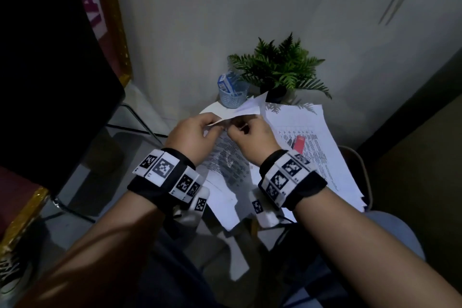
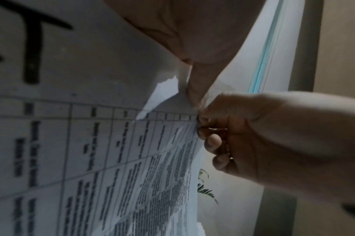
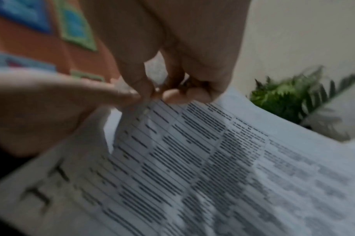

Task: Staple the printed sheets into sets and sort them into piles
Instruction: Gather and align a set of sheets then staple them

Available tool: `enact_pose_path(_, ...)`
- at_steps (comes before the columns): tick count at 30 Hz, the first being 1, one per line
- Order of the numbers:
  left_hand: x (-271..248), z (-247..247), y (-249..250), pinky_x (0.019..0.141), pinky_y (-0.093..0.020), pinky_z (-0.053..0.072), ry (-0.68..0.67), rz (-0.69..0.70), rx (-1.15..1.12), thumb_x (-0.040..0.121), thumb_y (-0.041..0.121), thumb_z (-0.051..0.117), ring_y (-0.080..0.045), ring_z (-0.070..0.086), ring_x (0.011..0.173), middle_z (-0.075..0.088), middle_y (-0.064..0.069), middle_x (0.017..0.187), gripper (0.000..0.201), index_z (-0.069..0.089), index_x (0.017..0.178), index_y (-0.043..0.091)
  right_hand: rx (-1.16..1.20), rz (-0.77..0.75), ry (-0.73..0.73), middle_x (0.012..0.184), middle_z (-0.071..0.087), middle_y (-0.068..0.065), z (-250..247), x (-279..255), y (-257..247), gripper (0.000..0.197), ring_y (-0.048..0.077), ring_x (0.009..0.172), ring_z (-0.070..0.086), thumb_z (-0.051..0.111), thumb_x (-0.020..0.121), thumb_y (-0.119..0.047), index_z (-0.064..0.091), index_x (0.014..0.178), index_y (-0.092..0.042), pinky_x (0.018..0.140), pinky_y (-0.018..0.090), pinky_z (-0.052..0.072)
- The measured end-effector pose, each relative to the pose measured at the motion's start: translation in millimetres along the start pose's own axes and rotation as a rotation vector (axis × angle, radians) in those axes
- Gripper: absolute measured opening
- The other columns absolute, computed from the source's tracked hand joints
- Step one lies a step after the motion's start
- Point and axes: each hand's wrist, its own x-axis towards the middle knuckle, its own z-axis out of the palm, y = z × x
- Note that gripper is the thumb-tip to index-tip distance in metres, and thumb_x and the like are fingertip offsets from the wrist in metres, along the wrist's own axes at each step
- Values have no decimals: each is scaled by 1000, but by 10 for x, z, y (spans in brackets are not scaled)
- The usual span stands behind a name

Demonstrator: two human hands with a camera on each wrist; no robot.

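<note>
Both hands hold a set of printed sheets (image 1: 226, 157) up over the small table. My left hand (image 1: 197, 130) pinches the top edge of the sheets (image 2: 116, 151) between thumb and fingers. Close beside it, my right hand (image 1: 246, 135) pinches the same corner, with its fingers (image 3: 184, 94) curled onto the table-printed page (image 3: 192, 151). A top sheet corner (image 1: 250, 106) sticks up behind the hands. A red stapler (image 1: 299, 144) lies on a spread pile of printed sheets (image 1: 322, 147) to the right. I see no staple in the blurred wrist views.
A potted fern (image 1: 280, 67) and a blue mesh cup (image 1: 232, 92) holding a small box stand at the back of the table against the wall. A dark panel (image 1: 45, 57) with a gold-edged frame fills the left side. More sheets (image 1: 225, 205) lie below the hands.
</note>
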Motion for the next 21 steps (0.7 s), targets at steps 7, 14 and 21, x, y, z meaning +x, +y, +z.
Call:
enact_pose_path(7, 28, -69, 44, 86, -34, 49, -13, 3, 7, 89, 29, 55, -19, 62, 94, 70, 3, 92, 15, 69, 95, 28, -539, -458, 91, 97, 53, 22, -15, -84, -50, 22, 34, 53, 54, 51, 83, -20, 59, 89, 0, 41, 29, 36)
enact_pose_path(14, 75, -119, 72, 77, -32, 49, -22, -40, -83, 85, 30, 55, -19, 62, 81, 69, 1, 79, 12, 66, 81, 26, -377, -419, 108, 89, 55, 15, -41, -73, -80, 14, 28, 64, 56, 60, 85, -16, 60, 83, -2, 54, 33, 43)
enact_pose_path(21, 85, -131, 81, 62, -22, 42, -44, 12, -151, 90, 26, 58, -10, 58, 70, 65, 6, 70, 15, 66, 79, 21, 55, 93, -140, 64, 52, 4, -180, -48, -224, 14, 13, 57, 47, 57, 89, -15, 57, 76, -9, 47, 11, 38)
